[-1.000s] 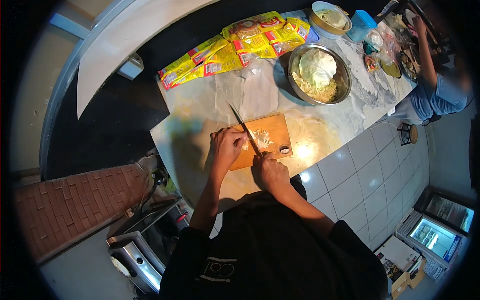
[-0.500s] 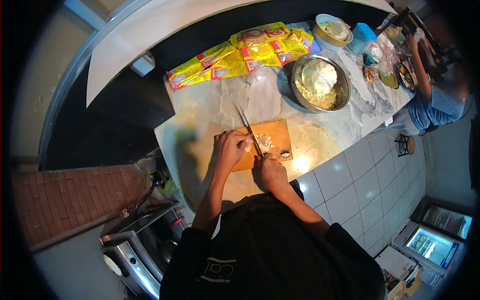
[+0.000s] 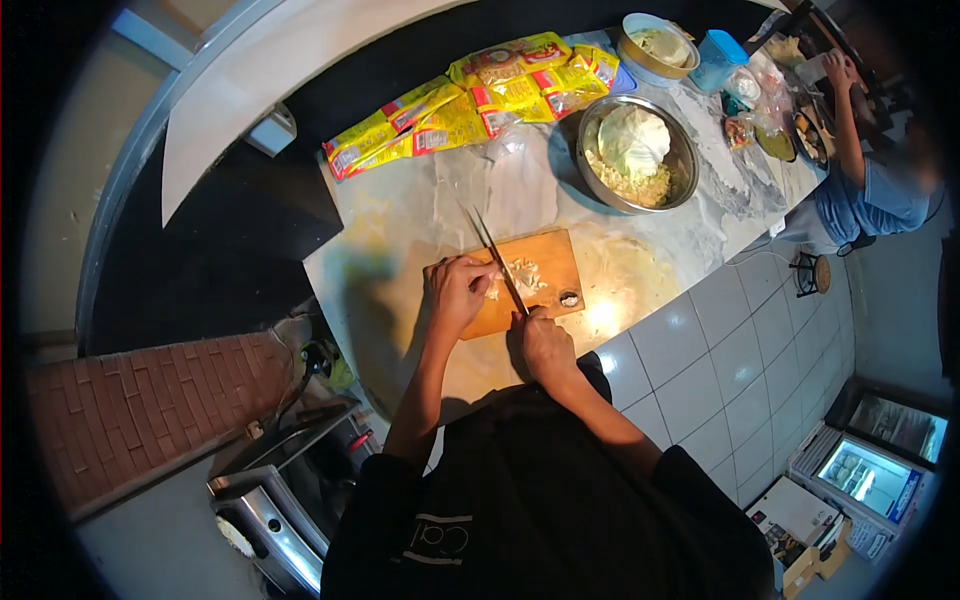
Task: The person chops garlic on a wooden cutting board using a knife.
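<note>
My right hand (image 3: 548,347) is closed around the handle of a knife (image 3: 506,274), whose long blade points away from me across the wooden cutting board (image 3: 556,252). My left hand (image 3: 459,290) rests at the board's left side, fingers curled and pinched close to the blade. A pale piece of food (image 3: 492,291) shows at its fingertips, mostly hidden. Right of the blade lie small, pale cut pieces (image 3: 527,276), too small to name for sure. A small whitish bit (image 3: 569,299) sits in the dark hole at the board's right corner.
Beyond the board stands a metal bowl (image 3: 690,170) with cabbage and shreds. Yellow noodle packets (image 3: 510,85) line the marble table's (image 3: 400,220) back edge. A second bowl (image 3: 660,70) and a blue-lidded container (image 3: 718,62) stand farther back. At right, a person in blue (image 3: 865,210) works.
The whole view has shifted slightly. My hands and the knife keep nearly the same place on the board. The other person's hand has moved and now shows higher, near something pale.
</note>
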Demonstrator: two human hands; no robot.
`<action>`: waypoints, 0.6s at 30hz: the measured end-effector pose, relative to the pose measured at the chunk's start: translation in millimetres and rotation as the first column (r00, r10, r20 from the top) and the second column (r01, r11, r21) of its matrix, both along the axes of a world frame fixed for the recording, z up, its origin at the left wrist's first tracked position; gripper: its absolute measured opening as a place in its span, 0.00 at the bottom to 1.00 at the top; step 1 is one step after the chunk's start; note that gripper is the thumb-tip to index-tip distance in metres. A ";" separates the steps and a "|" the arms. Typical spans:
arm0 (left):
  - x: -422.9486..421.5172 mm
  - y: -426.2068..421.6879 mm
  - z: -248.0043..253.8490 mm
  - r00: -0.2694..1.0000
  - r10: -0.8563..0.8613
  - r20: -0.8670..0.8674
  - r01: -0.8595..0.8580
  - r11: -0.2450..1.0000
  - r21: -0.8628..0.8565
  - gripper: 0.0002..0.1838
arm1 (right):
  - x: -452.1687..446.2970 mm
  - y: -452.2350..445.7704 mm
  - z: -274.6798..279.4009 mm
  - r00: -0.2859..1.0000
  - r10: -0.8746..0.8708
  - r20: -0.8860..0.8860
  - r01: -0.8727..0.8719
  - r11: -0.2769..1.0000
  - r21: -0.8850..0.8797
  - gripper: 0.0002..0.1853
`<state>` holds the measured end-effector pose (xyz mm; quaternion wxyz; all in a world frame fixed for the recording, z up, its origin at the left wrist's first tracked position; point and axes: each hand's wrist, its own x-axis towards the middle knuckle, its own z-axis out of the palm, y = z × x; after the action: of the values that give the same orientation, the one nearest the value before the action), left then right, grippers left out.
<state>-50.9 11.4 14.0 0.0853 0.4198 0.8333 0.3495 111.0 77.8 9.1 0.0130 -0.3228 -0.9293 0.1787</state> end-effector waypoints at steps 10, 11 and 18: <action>-0.4 0.2 -1.5 0.992 0.032 0.123 -0.038 0.998 0.049 0.07 | 23.6 -2.2 6.0 0.999 0.025 0.021 -0.024 0.998 -0.060 0.19; -0.8 1.2 -0.7 0.992 0.030 0.121 -0.037 0.998 0.053 0.07 | 27.4 -3.2 -1.8 0.999 0.035 0.030 -0.033 0.999 -0.038 0.19; 2.4 -0.3 9.1 0.991 -0.001 0.137 -0.001 1.000 0.014 0.08 | 0.7 2.3 5.9 0.999 0.023 -0.044 -0.023 1.000 -0.001 0.15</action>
<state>-48.5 11.0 23.1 0.1395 0.3952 0.8231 0.3833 111.7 80.1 14.9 0.0314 -0.3081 -0.9323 0.1866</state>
